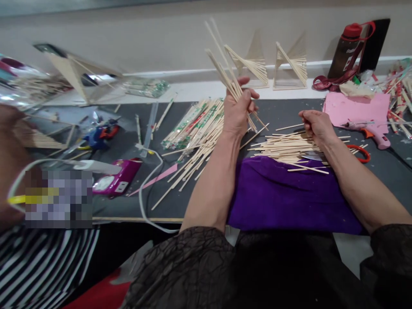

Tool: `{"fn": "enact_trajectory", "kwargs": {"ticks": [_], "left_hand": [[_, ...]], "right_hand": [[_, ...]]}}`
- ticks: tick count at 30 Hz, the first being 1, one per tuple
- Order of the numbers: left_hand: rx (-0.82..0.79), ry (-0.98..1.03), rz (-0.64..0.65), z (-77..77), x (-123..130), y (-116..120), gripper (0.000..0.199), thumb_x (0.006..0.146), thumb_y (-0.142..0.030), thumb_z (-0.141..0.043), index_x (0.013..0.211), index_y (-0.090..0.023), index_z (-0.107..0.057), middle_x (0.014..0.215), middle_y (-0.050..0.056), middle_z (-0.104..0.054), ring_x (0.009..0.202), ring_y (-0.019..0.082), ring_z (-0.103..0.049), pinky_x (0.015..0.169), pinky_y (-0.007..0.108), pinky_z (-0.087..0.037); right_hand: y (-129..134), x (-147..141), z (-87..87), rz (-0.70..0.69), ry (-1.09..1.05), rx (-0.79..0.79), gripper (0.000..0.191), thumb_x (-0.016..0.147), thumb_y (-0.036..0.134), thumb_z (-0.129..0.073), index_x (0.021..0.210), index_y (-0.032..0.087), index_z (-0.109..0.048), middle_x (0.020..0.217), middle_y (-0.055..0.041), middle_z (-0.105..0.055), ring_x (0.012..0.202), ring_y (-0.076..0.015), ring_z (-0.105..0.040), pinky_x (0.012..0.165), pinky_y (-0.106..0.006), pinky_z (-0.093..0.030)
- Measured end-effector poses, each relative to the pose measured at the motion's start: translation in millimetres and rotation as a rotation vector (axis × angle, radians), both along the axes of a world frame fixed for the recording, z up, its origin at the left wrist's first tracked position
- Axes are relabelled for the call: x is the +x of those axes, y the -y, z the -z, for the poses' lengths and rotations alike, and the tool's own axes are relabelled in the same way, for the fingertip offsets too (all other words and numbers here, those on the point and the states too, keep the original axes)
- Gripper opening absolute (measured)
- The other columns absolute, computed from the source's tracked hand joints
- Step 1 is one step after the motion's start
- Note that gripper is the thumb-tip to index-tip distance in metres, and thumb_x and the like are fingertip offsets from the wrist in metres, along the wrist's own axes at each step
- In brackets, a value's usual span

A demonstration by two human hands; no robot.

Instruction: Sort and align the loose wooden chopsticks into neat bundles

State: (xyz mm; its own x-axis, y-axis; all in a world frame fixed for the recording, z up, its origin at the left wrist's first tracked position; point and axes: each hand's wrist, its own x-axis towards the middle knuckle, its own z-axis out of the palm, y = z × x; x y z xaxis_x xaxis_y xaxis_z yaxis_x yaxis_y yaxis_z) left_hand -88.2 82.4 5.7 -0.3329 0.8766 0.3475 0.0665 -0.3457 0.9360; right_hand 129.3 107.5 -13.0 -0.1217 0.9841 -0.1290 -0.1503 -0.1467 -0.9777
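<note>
A plain pale wall [180, 38] rises behind a long dark grey worktop [112, 208], with a white ledge [195, 89] running between them in soft light.

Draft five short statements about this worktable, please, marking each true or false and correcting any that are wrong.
1. The left hand holds a bundle of sticks. True.
2. The right hand is gripping the scissors. False: the scissors lie by the loose sticks, and the right hand is curled near those sticks.
3. A purple cloth lies between the two forearms. True.
4. The glue gun is green. False: the glue gun is pink with an orange trigger.
5. A bottle with a red lid stands toward the back right. True.
</note>
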Motion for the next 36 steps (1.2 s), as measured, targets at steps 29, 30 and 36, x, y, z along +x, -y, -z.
{"fn": "enact_trajectory", "kwargs": {"ticks": [29, 30, 36], "left_hand": [[-0.388, 0.903, 0.282, 14.0, 45.9, 21.4, 0.030, 0.098, -0.025, -0.039, 0.113, -0.017, -0.064, 0.111, 0.007, -0.072, 0.110, 0.016, -0.064, 0.096, 0.031, -0.050], [-0.383, 0.918, 0.270, 13.4, 45.3, 21.8, 0.031, 0.098, -0.024, -0.038, 0.114, -0.017, -0.064, 0.112, 0.007, -0.072, 0.111, 0.016, -0.064, 0.096, 0.031, -0.049], [-0.363, 0.932, 0.260, 13.4, 44.5, 24.4, 0.032, 0.099, -0.023, -0.036, 0.117, -0.016, -0.062, 0.109, 0.007, -0.072, 0.109, 0.015, -0.065, 0.095, 0.031, -0.050]], "right_hand": [[12.1, -5.2, -8.8, -0.358, 0.052, 0.017, 0.021, 0.075, 0.033, -0.073, 0.076, 0.012, -0.068, 0.054, 0.0035, -0.053, 0.039, -0.0016, -0.038, 0.032, -0.015, -0.020], [12.1, -5.2, -8.5, -0.349, 0.059, 0.026, 0.021, 0.075, 0.033, -0.072, 0.075, 0.012, -0.068, 0.053, 0.0035, -0.053, 0.039, -0.0018, -0.038, 0.032, -0.016, -0.021], [18.0, -8.3, -6.7, -0.380, 0.168, 0.086, 0.009, 0.072, 0.019, -0.073, 0.076, 0.012, -0.068, 0.046, 0.0050, -0.049, 0.039, -0.0031, -0.038, 0.035, -0.016, -0.027]]}}
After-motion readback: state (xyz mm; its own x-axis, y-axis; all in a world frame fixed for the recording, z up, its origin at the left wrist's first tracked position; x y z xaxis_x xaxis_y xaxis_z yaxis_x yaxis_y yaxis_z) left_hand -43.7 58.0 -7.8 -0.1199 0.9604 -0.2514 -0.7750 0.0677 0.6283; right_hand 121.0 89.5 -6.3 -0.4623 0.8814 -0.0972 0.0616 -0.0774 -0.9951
